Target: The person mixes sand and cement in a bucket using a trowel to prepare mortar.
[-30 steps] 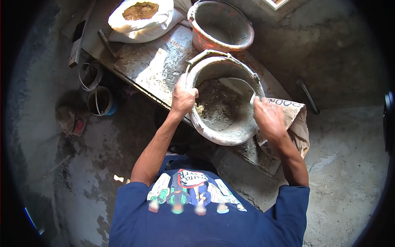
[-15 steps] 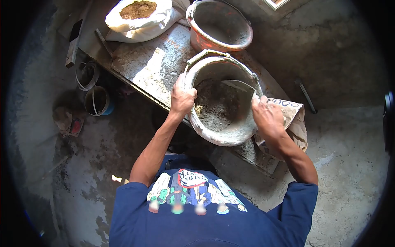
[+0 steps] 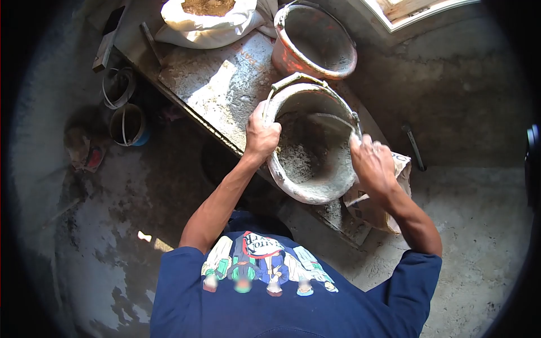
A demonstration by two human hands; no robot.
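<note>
A mortar-crusted bucket (image 3: 315,191) stands tilted on the board, with grey, crumbly mix (image 3: 297,160) inside. My left hand (image 3: 262,134) is closed on its left rim, beside the raised wire handle. At the right rim, my right hand (image 3: 372,160) is closed, a little blurred, on a trowel whose thin curved blade (image 3: 331,118) reaches into the bucket. The trowel's grip is hidden in my fingers.
A reddish bucket (image 3: 284,53) stands behind, and an open white sack (image 3: 208,31) of sand lies at the back left. A paper bag (image 3: 383,211) is beside the board (image 3: 208,93). Two small buckets (image 3: 128,124) are on the floor at left.
The view has shifted, so most things appear slightly displaced. My right hand and the trowel have moved a little, and the mix looks disturbed. My left hand still grips the rim.
</note>
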